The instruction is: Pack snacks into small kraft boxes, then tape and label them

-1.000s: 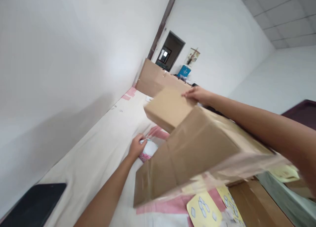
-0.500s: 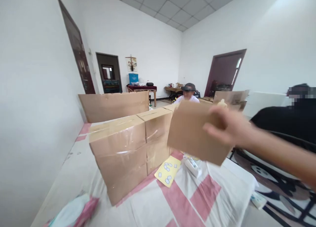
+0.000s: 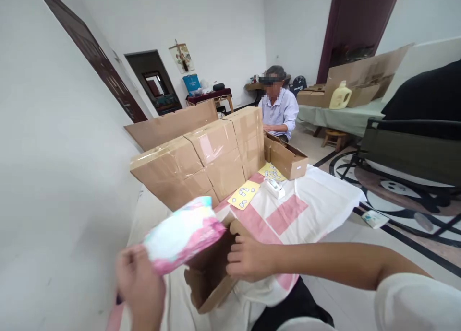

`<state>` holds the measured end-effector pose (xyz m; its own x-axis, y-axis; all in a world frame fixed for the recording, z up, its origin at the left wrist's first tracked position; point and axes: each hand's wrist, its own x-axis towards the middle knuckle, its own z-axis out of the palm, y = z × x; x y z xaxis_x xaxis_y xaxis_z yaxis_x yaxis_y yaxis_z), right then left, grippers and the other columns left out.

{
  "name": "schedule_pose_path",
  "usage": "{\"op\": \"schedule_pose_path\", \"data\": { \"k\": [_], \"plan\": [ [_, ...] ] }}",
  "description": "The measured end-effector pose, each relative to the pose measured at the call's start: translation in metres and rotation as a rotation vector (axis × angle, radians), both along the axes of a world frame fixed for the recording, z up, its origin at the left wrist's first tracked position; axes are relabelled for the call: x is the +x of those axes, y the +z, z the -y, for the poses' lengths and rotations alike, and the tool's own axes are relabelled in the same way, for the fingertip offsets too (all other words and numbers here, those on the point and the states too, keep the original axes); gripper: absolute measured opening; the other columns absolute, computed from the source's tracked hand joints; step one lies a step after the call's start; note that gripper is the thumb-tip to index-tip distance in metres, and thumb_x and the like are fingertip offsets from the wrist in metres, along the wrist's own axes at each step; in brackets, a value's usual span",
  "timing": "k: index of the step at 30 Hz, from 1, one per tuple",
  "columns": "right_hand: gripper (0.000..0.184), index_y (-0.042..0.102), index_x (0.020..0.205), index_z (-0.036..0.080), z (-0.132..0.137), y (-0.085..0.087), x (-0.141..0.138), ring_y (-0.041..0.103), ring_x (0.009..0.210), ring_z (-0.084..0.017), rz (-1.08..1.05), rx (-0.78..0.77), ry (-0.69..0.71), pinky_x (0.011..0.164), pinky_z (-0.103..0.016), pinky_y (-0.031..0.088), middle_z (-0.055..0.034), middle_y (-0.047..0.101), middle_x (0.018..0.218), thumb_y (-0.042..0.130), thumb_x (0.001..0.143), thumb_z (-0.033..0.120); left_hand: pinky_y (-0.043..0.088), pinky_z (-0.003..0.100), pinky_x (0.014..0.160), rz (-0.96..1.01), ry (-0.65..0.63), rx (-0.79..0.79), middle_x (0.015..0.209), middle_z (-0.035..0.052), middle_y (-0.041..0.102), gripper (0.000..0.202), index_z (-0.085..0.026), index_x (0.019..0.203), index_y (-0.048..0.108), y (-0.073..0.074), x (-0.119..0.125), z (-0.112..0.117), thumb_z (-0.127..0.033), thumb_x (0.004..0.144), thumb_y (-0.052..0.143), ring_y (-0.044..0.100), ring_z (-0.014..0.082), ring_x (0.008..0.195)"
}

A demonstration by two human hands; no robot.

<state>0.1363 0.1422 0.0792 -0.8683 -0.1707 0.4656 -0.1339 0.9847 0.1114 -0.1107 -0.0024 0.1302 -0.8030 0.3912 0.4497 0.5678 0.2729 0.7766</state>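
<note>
My left hand (image 3: 140, 285) is closed on a soft pink-and-white packet (image 3: 182, 235) and holds it up just above a small open cardboard box (image 3: 209, 273). My right hand (image 3: 247, 256) grips the right wall of that box, fingers curled over its edge. The box sits near the front edge of a table covered by a white-and-pink cloth (image 3: 288, 208). The packet's far end hangs over the box's opening.
A row of taped cardboard boxes (image 3: 201, 158) stands across the table. Yellow sticker sheets (image 3: 244, 195), a white tape dispenser (image 3: 274, 188) and an open box (image 3: 286, 158) lie beyond. A seated person (image 3: 279, 110) works opposite; another in black sits at right.
The view swung down toward me. My right hand brought the small box down to the table's front edge, and my left hand raised the pink-and-white packet over it.
</note>
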Motion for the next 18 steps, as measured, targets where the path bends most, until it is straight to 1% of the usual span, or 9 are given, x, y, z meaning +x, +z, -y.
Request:
{"op": "schedule_pose_path", "data": {
  "k": [1, 3, 5, 7, 9, 10, 12, 15, 18],
  "plan": [
    [0.015, 0.063, 0.092, 0.023, 0.004, -0.002, 0.002, 0.055, 0.067, -0.016, 0.018, -0.042, -0.025, 0.061, -0.035, 0.033, -0.0002, 0.067, 0.076, 0.055, 0.098, 0.034, 0.047, 0.034, 0.070, -0.006, -0.067, -0.047, 0.085, 0.0003, 0.053, 0.039, -0.023, 0.090, 0.048, 0.000, 0.019, -0.014, -0.059, 0.096, 0.034, 0.053, 0.0206, 0.081],
    [0.015, 0.064, 0.094, 0.022, 0.009, -0.005, 0.008, 0.057, 0.069, -0.015, 0.052, -0.115, -0.081, 0.060, -0.033, 0.033, 0.0013, 0.071, 0.081, 0.058, 0.097, 0.035, 0.048, 0.031, 0.067, 0.003, -0.238, -0.165, 0.076, -0.0015, 0.054, 0.038, -0.025, 0.082, 0.046, -0.007, 0.046, -0.037, -0.057, 0.096, 0.032, 0.056, 0.0191, 0.074],
    [0.011, 0.063, 0.092, 0.021, 0.010, -0.008, 0.015, 0.058, 0.069, -0.014, 0.067, -0.138, -0.127, 0.060, -0.032, 0.033, 0.0024, 0.072, 0.082, 0.058, 0.097, 0.030, 0.046, 0.030, 0.063, -0.003, -0.315, -0.275, 0.070, -0.0019, 0.055, 0.036, -0.025, 0.080, 0.043, -0.018, 0.057, -0.045, -0.055, 0.096, 0.030, 0.057, 0.0191, 0.068],
    [0.014, 0.064, 0.091, 0.020, 0.007, -0.008, 0.023, 0.057, 0.068, -0.015, 0.045, -0.124, -0.195, 0.061, -0.032, 0.034, 0.0010, 0.071, 0.080, 0.056, 0.099, 0.029, 0.042, 0.031, 0.060, -0.033, -0.299, -0.391, 0.068, -0.0004, 0.057, 0.033, -0.026, 0.081, 0.040, -0.030, 0.057, -0.037, -0.052, 0.097, 0.027, 0.057, 0.0214, 0.064],
    [0.020, 0.065, 0.088, 0.019, 0.002, -0.008, 0.028, 0.056, 0.070, -0.017, 0.020, -0.109, -0.262, 0.066, -0.033, 0.037, -0.0017, 0.069, 0.078, 0.055, 0.100, 0.032, 0.037, 0.033, 0.057, -0.089, -0.276, -0.529, 0.062, 0.0016, 0.056, 0.029, -0.027, 0.083, 0.039, -0.041, 0.057, -0.023, -0.048, 0.097, 0.026, 0.056, 0.0251, 0.058],
    [0.024, 0.065, 0.087, 0.019, -0.001, -0.008, 0.031, 0.056, 0.073, -0.018, 0.014, -0.107, -0.277, 0.070, -0.034, 0.038, -0.0030, 0.068, 0.077, 0.055, 0.101, 0.035, 0.035, 0.034, 0.058, -0.127, -0.291, -0.604, 0.059, 0.0024, 0.056, 0.026, -0.027, 0.084, 0.040, -0.046, 0.060, -0.016, -0.046, 0.097, 0.027, 0.056, 0.0269, 0.056],
    [0.027, 0.065, 0.085, 0.019, -0.006, -0.008, 0.034, 0.056, 0.080, -0.020, 0.015, -0.095, -0.250, 0.078, -0.035, 0.040, -0.0045, 0.067, 0.078, 0.056, 0.100, 0.039, 0.037, 0.037, 0.063, -0.209, -0.371, -0.741, 0.056, 0.0046, 0.057, 0.019, -0.026, 0.085, 0.045, -0.055, 0.069, -0.008, -0.038, 0.094, 0.034, 0.057, 0.0299, 0.057],
    [0.024, 0.065, 0.087, 0.019, -0.010, -0.012, 0.036, 0.054, 0.087, -0.022, 0.012, -0.094, -0.204, 0.081, -0.036, 0.039, -0.0048, 0.066, 0.083, 0.057, 0.100, 0.038, 0.041, 0.041, 0.076, -0.297, -0.525, -0.868, 0.064, 0.0090, 0.065, 0.009, -0.024, 0.085, 0.049, -0.064, 0.081, -0.012, -0.030, 0.090, 0.044, 0.064, 0.0316, 0.068],
    [0.023, 0.064, 0.089, 0.019, -0.009, -0.018, 0.037, 0.053, 0.089, -0.021, -0.010, -0.122, -0.218, 0.087, -0.037, 0.038, -0.0048, 0.065, 0.085, 0.056, 0.101, 0.037, 0.041, 0.039, 0.073, -0.280, -0.599, -0.905, 0.065, 0.0073, 0.065, 0.008, -0.024, 0.084, 0.048, -0.062, 0.078, -0.028, -0.031, 0.085, 0.053, 0.064, 0.0295, 0.066]
  ]
}}
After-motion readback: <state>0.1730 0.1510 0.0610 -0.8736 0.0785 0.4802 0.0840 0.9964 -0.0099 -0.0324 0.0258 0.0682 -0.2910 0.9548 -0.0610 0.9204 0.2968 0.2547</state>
